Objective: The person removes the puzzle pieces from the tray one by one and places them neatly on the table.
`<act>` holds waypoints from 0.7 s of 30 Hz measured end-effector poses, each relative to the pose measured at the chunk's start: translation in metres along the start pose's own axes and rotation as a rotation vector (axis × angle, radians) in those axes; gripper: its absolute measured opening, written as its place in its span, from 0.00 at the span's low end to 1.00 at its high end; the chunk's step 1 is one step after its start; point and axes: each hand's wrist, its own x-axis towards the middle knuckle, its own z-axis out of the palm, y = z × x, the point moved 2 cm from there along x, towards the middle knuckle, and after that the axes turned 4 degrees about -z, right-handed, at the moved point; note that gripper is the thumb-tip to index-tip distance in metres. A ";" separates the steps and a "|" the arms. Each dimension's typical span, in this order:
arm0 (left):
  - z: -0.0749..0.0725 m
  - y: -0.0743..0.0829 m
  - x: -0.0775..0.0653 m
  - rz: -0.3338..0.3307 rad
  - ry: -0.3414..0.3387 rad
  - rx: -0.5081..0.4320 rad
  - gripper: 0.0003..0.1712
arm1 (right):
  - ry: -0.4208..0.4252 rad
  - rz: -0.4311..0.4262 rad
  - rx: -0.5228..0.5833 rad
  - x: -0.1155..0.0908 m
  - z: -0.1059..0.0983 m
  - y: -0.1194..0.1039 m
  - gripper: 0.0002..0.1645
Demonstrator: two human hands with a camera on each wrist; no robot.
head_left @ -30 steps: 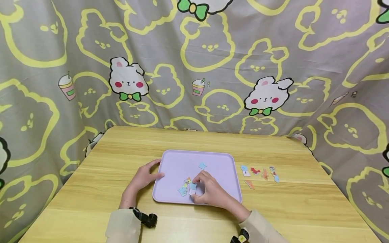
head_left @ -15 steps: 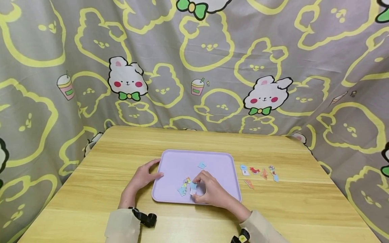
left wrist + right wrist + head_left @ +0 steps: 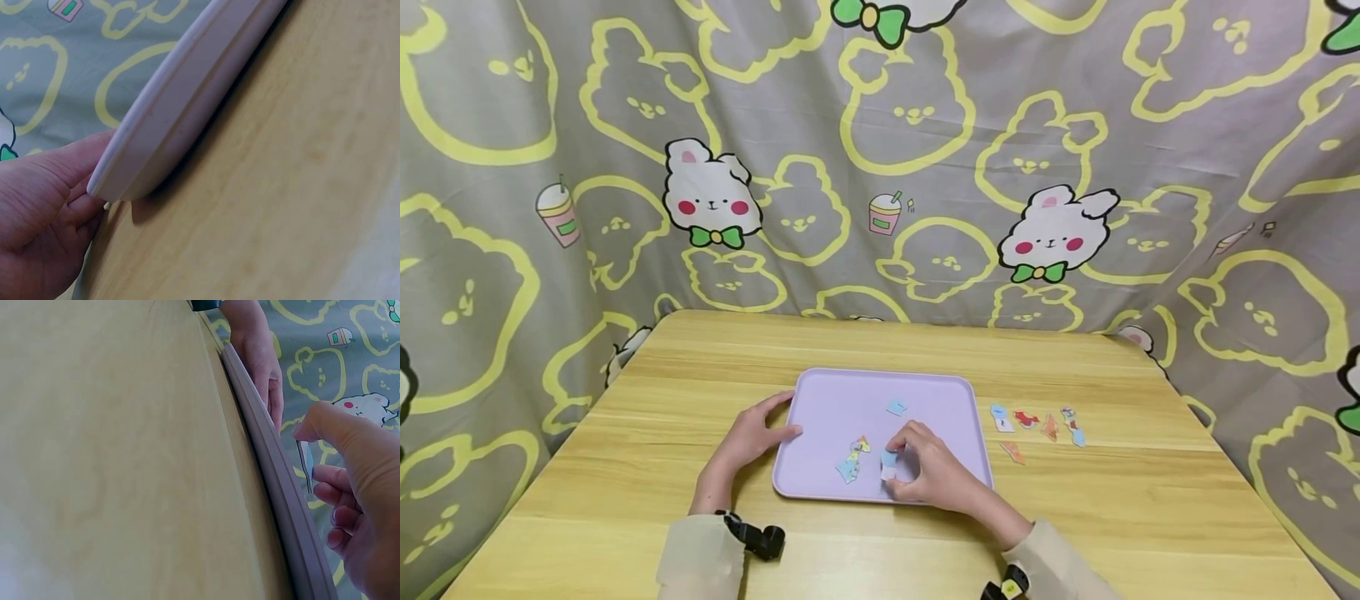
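Note:
On the lilac tray [image 3: 958,392], my right hand [image 3: 943,473] pinches a light blue and white puzzle piece [image 3: 888,465] between thumb and fingers. The right wrist view shows this puzzle piece [image 3: 305,464] edge-on, raised above the tray rim. My left hand [image 3: 752,433] grips the tray's left side, its thumb over the rim; in the left wrist view the tray edge [image 3: 162,119] hides part of the fingers. Left of the pinched piece lie joined puzzle pieces [image 3: 848,470] in blue, yellow and orange. Another blue piece [image 3: 897,407] lies farther back on the tray.
Several puzzle pieces lie on the wooden table [image 3: 1150,500] right of the tray, among them a red one [image 3: 1026,419], an orange one [image 3: 1012,452] and a blue-and-white one [image 3: 1002,418]. A patterned curtain [image 3: 820,100] surrounds the table's back and sides.
My right hand has moved slightly right with the blue and white piece, away from the joined pieces, which now show apart from it. The left hand keeps its place on the tray.

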 end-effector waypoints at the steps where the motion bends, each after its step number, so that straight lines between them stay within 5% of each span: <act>1: 0.000 0.000 0.000 0.002 0.000 0.004 0.39 | 0.001 0.002 -0.002 -0.001 -0.001 0.001 0.21; 21: 0.000 0.002 -0.001 0.000 -0.003 -0.012 0.39 | 0.035 -0.007 -0.014 -0.014 -0.013 0.012 0.22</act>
